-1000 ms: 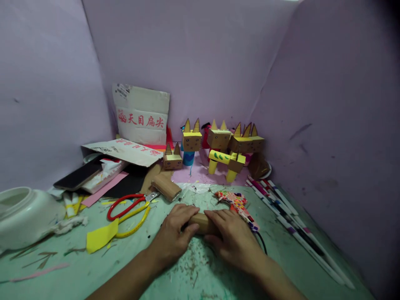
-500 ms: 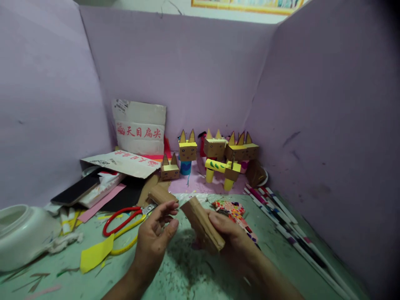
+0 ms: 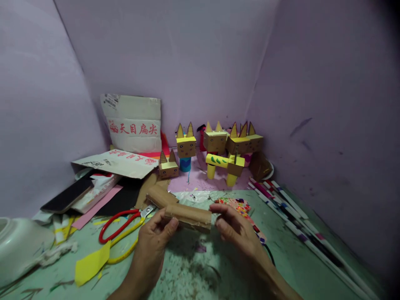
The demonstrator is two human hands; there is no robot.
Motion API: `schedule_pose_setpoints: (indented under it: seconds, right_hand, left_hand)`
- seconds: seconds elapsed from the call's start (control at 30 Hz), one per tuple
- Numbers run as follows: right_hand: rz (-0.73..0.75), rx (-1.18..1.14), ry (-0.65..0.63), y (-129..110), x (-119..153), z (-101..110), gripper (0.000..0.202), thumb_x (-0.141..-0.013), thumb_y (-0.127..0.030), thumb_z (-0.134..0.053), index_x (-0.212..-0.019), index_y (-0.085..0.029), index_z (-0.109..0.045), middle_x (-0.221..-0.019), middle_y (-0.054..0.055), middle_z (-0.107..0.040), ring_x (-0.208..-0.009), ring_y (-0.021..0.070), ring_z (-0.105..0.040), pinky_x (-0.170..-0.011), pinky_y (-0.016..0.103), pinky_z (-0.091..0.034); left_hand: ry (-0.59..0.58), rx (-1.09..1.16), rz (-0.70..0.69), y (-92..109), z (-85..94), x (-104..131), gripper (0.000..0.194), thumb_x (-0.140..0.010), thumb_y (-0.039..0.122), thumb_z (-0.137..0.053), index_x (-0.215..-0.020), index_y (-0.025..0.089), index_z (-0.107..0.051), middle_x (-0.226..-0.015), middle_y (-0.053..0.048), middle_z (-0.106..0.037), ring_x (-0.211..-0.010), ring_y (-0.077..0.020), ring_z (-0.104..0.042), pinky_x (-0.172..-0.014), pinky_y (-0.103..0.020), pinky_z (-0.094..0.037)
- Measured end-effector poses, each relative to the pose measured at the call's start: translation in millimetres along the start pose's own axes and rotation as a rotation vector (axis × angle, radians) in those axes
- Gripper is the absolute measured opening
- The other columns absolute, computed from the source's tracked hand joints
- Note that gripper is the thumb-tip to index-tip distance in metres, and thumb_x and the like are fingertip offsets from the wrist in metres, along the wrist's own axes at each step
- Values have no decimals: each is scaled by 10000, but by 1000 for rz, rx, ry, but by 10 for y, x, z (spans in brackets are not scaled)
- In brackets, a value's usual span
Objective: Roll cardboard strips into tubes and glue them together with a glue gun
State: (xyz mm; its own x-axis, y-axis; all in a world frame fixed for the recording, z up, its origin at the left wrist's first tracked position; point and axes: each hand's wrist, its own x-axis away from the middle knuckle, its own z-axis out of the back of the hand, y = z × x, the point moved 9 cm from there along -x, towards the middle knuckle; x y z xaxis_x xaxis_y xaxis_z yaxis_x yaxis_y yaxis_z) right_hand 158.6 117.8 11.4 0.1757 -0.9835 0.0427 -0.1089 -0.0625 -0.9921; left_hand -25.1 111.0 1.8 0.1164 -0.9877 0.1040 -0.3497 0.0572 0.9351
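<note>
A brown cardboard tube (image 3: pixel 190 217) lies level above the table, its left end pinched between the thumb and fingers of my left hand (image 3: pixel 156 235). My right hand (image 3: pixel 239 229) is beside the tube's right end, thumb and fingers apart, holding nothing. Just behind the held tube, a second cardboard piece (image 3: pixel 161 196) rests on the table. Scissors (image 3: pixel 125 227) with red and yellow handles lie to the left of my left hand. A patterned, multicoloured object (image 3: pixel 234 205) lies partly behind my right hand.
Cardboard cat-eared figures (image 3: pixel 186 146) and a yellow four-legged figure (image 3: pixel 218 161) stand at the back. Markers (image 3: pixel 290 212) lie on the right. A phone (image 3: pixel 67 195), printed cardboard (image 3: pixel 117 163), yellow paper (image 3: pixel 92 264) and a white pot (image 3: pixel 23 250) are on the left.
The tube has passed from my right hand to my left and turned to lie nearly level. My right hand has let go and opened. The view has tilted slightly down.
</note>
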Motion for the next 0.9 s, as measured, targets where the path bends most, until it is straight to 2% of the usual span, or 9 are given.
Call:
schedule_pose_setpoints:
  seconds: [0.07,0.13,0.2,0.27,0.4,0.57,0.67,0.77,0.9]
  right_hand:
    - [57,170,135,-100,56,97,419,-618,-407,-738,-978,-224,-628,-726,5,-523,-590,166,-474,-534,290,-375]
    - [141,337,324,-236,135,193,347,-584,-348,-709,-896,-214,-636,-806,33,-545,-565,157,-457,-519,303,-381]
    - [186,397,414,-302,182,204,304,-571,-338,-683,-843,-206,-644,-906,61,-562,-542,138,-451,-508,309,-392]
    - [143,371,370,-245,159,146,297,-569,-345,-685,-824,-194,-663,-809,38,-570,-490,116,-427,-478,292,-376]
    - [-4,250,202,-30,99,-11,370,-576,-397,-717,-843,-141,-699,-500,-43,-478,-425,96,-406,-422,240,-344]
    - [-156,-21,-88,205,104,-308,535,-646,-566,-710,-921,-108,-682,-560,6,-611,-279,53,-405,-282,197,-338]
    - [-109,-78,-113,203,98,-339,513,-635,-582,-721,-837,-111,-689,-580,27,-635,-306,65,-466,-291,186,-365]
    - [-85,-93,-133,203,100,-363,483,-623,-560,-742,-788,-110,-689,-595,38,-644,-350,73,-497,-315,186,-401]
    - [-70,-98,-109,185,132,-341,523,-642,-531,-750,-945,-113,-663,-545,3,-618,-355,69,-478,-322,181,-424]
  left_hand:
    - [45,4,-9,15,25,-3,394,-556,388,-847,-841,155,-709,-791,-24,-692,-770,-171,-618,-720,-263,-504]
    - [69,8,-24,14,42,-5,399,-562,393,-843,-852,157,-703,-775,-11,-693,-742,-159,-616,-710,-257,-509]
    - [95,13,-45,-8,73,-6,413,-569,383,-840,-891,170,-695,-776,4,-689,-752,-158,-617,-715,-257,-515]
    - [100,-4,-67,-44,91,-7,414,-591,373,-828,-928,176,-689,-834,-2,-691,-799,-170,-623,-731,-266,-520]
    - [72,-63,-99,-96,69,2,370,-638,360,-800,-936,162,-706,-971,-47,-684,-872,-197,-621,-747,-268,-506]
    - [-67,-88,-99,-29,-153,78,286,-663,318,-783,-895,161,-727,-974,-62,-708,-927,-222,-628,-805,-267,-481]
    - [-200,-59,-42,-35,-320,139,353,-660,284,-786,-981,170,-694,-849,-36,-718,-748,-175,-651,-683,-242,-495]
    - [-274,-5,21,-94,-383,170,363,-663,281,-785,-982,148,-673,-669,-5,-683,-528,-120,-586,-545,-222,-463]
    - [-296,39,45,-138,-362,175,399,-665,252,-777,-1024,131,-652,-712,-27,-695,-588,-147,-611,-626,-268,-486]
